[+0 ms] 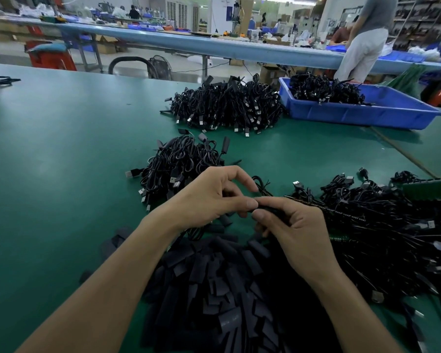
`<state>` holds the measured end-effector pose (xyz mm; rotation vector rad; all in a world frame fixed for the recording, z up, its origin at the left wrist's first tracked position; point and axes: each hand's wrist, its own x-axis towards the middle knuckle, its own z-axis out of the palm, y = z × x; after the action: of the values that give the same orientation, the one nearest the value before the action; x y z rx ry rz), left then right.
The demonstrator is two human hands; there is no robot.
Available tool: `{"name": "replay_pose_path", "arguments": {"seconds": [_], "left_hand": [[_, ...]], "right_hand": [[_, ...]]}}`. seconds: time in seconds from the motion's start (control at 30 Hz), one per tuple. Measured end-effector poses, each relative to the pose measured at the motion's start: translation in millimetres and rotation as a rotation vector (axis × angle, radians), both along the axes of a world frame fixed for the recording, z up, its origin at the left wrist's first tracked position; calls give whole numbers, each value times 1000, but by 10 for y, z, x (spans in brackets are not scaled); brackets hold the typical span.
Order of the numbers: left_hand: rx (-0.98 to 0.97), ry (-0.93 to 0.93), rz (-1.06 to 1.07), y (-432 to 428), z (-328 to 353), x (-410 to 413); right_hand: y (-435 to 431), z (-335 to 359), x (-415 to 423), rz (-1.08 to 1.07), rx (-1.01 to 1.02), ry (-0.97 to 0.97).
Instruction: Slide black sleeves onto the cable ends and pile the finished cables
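Just above the sleeve heap (227, 289), right hand (294, 230) pinches a black sleeve (270, 209), long axis crosswise; left hand (211, 197), thumb touching its left end, pinches the cable (262, 186) there, tip hidden.

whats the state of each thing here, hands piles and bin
black sleeve: held between both hands
left hand: pinches black sleeve
right hand: pinches same sleeve
sleeve pile: loose heap, nearest the person
middle cable pile: heaped on table
blue bin: partly filled with cables
far cable pile: heaped beside blue bin
right cable heap: tangled, spread
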<state>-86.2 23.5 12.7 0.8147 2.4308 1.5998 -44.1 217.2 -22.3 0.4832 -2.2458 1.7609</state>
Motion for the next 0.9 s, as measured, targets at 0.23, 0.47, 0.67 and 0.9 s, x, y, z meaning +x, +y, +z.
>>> {"name": "replay_pose_path", "arguments": {"seconds": [0.23,0.47,0.67,0.9], "left_hand": [[-45,82,105,-10,-62,-33],[-67,97,117,-2,-62,-45],[-78,179,162,13,-39,-30],[-123,208,137,-8,-9,-22]], "right_hand": [[-40,-28,9,-152,-78,83],[-38,-12,10,-228,-128,106],[-32,2,33,-211,-124,109],[-45,-28,34,-224,-72,148]]}}
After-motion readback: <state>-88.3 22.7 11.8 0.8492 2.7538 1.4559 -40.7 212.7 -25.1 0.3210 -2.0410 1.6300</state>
